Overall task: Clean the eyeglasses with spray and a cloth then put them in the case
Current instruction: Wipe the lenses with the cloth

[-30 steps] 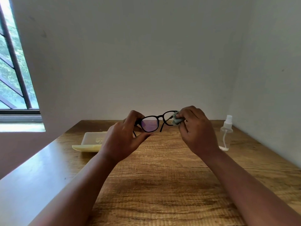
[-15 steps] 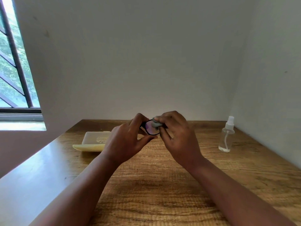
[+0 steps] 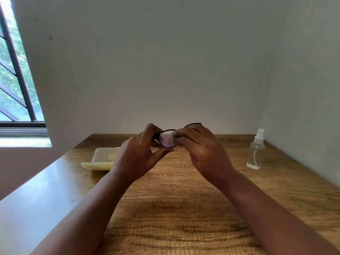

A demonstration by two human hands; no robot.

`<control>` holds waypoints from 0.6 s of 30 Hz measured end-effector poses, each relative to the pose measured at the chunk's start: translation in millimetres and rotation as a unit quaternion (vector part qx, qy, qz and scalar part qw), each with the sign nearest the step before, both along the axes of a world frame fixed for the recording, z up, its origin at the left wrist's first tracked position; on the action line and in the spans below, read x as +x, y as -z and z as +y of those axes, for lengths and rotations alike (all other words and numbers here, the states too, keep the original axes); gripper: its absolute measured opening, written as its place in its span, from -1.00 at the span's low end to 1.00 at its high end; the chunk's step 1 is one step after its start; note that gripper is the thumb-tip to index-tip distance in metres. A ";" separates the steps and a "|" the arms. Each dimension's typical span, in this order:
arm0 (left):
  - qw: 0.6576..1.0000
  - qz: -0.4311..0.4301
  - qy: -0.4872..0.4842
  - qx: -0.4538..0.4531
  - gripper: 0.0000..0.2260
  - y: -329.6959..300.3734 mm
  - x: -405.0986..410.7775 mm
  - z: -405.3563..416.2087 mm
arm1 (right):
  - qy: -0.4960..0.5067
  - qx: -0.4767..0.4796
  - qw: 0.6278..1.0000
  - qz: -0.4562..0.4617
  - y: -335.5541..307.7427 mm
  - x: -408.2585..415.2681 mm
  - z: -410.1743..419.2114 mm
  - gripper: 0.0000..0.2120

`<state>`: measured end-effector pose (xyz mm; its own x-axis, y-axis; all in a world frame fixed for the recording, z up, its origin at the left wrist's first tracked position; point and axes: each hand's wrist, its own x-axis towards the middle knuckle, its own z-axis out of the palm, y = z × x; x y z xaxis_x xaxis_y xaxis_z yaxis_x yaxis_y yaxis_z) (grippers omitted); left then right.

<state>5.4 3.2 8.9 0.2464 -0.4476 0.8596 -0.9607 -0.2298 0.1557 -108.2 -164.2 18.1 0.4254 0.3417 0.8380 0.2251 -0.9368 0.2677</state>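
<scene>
The eyeglasses point(image 3: 166, 139) are up in the air above the middle of the surface point(image 3: 184, 208), held between both hands, thin black rounded frame, the near lens showing a faint violet sheen. The left hand point(image 3: 137, 159) pinches the frame's left end, forefinger curled over the top, thumb underneath along the lower rim. The right hand point(image 3: 204, 153) is bunched at the lens, its fingers point(image 3: 184, 134) pressed together and pinching a small pale grey cloth point(image 3: 174, 138) against the glass; only a soft blurred scrap of that cloth shows. The second rim arcs up as a thin black line above the right knuckles.

Out to the left, lying flat on the surface and well apart from the hands, sits the case point(image 3: 103, 159): pale cream, smooth hard-looking plastic, long with rounded ends, open with the lid folded out toward the person. There is small dark printing on it, too blurred to read.

Far right, near the wall, stands the spray bottle point(image 3: 256, 151), clear plastic, upright, a white pump top and a white tube curving down inside, no label to be made out.

The surface is warm brown wood with coarse streaky grain, glossy at its left edge where light falls from a barred window point(image 3: 16, 80)
</scene>
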 end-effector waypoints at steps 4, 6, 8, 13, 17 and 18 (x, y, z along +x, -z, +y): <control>1.000 0.008 0.002 0.000 -0.56 0.9 -1.0 -0.7 | 0.027 0.037 0.999 -0.012 -4.0 -2.9 -19.8 -0.82; 1.000 0.009 0.002 0.004 -0.57 1.2 -1.3 -1.6 | 0.032 0.052 0.998 -0.013 -4.0 -3.7 -26.6 -0.84; 1.000 0.013 0.005 0.004 -0.58 1.3 -0.3 -1.5 | 0.039 0.082 0.996 -0.018 -4.0 -5.0 -32.2 -0.81; 1.000 0.014 0.004 -0.004 -0.60 1.5 1.5 0.4 | 0.069 0.164 0.984 -0.010 -2.4 -7.4 -38.8 -0.79; 1.000 0.011 0.010 0.001 -0.60 1.4 -0.3 -0.8 | 0.012 0.158 0.987 0.009 0.3 -7.2 -27.9 -0.84; 1.000 0.008 0.010 0.004 -0.60 1.3 -1.0 -1.3 | -0.002 0.161 0.987 0.007 0.2 -6.2 -24.9 -0.83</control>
